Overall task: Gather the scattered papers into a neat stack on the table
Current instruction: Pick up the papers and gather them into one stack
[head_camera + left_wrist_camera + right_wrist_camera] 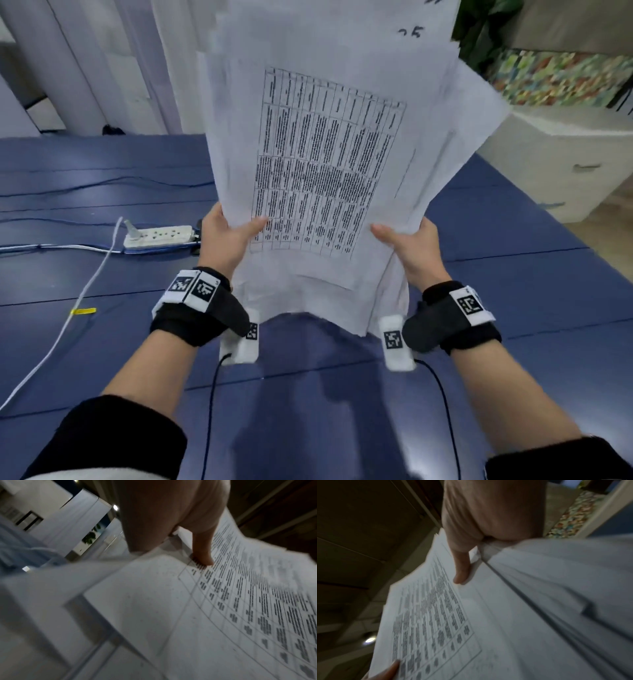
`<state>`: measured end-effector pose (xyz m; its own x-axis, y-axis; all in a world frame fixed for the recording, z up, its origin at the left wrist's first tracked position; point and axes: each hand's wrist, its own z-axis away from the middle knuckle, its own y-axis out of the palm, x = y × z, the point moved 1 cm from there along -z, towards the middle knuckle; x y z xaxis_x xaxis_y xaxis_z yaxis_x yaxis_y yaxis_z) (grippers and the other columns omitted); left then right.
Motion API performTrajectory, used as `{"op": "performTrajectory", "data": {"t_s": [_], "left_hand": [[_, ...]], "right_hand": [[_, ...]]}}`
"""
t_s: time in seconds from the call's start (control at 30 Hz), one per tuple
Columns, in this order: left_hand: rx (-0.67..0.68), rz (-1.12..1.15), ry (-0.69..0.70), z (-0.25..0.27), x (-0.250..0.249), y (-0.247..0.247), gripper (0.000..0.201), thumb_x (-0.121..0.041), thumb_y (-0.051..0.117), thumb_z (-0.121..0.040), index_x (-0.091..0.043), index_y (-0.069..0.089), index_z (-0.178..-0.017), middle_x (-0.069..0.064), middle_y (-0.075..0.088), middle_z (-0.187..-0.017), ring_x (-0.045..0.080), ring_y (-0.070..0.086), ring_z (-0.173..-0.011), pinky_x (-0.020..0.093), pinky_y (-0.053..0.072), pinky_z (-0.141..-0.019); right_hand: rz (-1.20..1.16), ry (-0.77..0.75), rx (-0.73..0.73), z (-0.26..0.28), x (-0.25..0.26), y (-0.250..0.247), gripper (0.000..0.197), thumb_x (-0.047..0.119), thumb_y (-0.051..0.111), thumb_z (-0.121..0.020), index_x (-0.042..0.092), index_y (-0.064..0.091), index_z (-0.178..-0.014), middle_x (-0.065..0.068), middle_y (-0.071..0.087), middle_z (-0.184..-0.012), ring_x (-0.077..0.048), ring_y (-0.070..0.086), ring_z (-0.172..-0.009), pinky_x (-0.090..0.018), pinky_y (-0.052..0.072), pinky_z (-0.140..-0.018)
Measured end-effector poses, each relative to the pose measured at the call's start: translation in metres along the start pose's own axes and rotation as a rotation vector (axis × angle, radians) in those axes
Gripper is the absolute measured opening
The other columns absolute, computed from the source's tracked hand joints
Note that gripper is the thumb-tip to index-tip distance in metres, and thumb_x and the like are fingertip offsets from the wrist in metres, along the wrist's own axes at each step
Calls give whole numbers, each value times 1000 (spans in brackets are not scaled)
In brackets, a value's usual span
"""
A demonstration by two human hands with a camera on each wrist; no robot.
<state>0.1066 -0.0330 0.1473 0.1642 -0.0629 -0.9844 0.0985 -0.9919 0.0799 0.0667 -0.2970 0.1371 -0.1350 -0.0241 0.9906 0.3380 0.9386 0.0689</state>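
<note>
**Loose sheaf held in both hands above the blue surface**

Head view: the bundle of white printed paper sheets (329, 164), a ruled table of text on the top page, is held tilted up in the air over the dark blue padded surface (102, 281), its bottom edge clear of it. The left hand (226, 240) grips the bundle's left edge and the right hand (411, 246) the right edge, thumbs on the front. The edges are staggered, not squared. A white power strip (159, 235) lies toward the surface's left edge.

Left wrist view: the left thumb (204, 550) presses the printed page, and misaligned sheet corners show below it.

Right wrist view: the right thumb (461, 568) pins the top sheet.

The sheets look light, limp and slippery, so holding both side edges low seems best.
</note>
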Motion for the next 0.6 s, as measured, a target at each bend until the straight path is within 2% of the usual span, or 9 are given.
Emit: {"op": "performTrajectory", "data": {"t_s": [0.07,0.13,0.23,0.3,0.37,0.47,0.6], "left_hand": [[-20,15,50,-1,-11,1,38,1,67,-79,-6,56,-116,5,66,-104,14,64,-92,24,52,-88],[-15,17,53,1,-14,0,37,1,67,-80,-6,56,-115,3,66,-100,11,65,-87,27,52,-87],[-5,2,64,3,-13,-3,39,-4,72,-76,-6,57,-113,-3,68,-95,-1,67,-77,17,54,-76],[-17,12,75,4,-17,-3,45,-7,77,-72,-4,59,-113,-2,69,-97,0,67,-82,14,54,-75],[-8,21,99,5,-22,-2,48,-8,79,-69,-4,60,-113,-4,69,-99,2,67,-86,12,53,-77],[19,25,115,5,-26,0,52,-6,79,-68,-4,58,-116,-1,68,-103,-3,68,-84,10,52,-71],[31,23,83,4,-20,-3,58,-4,80,-65,0,56,-118,8,69,-105,7,70,-88,18,57,-71]], "right_hand": [[-31,-46,-8,-6,10,7,32,2,76,-73,13,64,-100,6,71,-93,-4,70,-82,-22,56,-78],[-43,-57,1,-9,14,9,38,0,77,-71,4,63,-105,6,71,-90,-5,70,-80,-26,56,-79],[2,-91,55,-11,16,8,36,-1,80,-67,3,68,-101,6,74,-88,-13,72,-87,-33,57,-82],[24,-125,87,-12,18,7,32,-2,80,-66,6,70,-95,6,75,-85,-14,72,-88,-30,57,-79],[45,-154,94,-12,24,5,33,-1,81,-65,0,71,-96,6,76,-82,-12,72,-84,-25,57,-74],[42,-183,100,-13,31,0,36,-1,81,-65,-3,70,-100,-6,74,-94,-18,72,-90,-29,58,-78],[38,-227,139,-14,44,-3,39,-4,79,-66,-3,68,-103,-10,72,-101,-21,71,-94,-30,57,-80]]}}
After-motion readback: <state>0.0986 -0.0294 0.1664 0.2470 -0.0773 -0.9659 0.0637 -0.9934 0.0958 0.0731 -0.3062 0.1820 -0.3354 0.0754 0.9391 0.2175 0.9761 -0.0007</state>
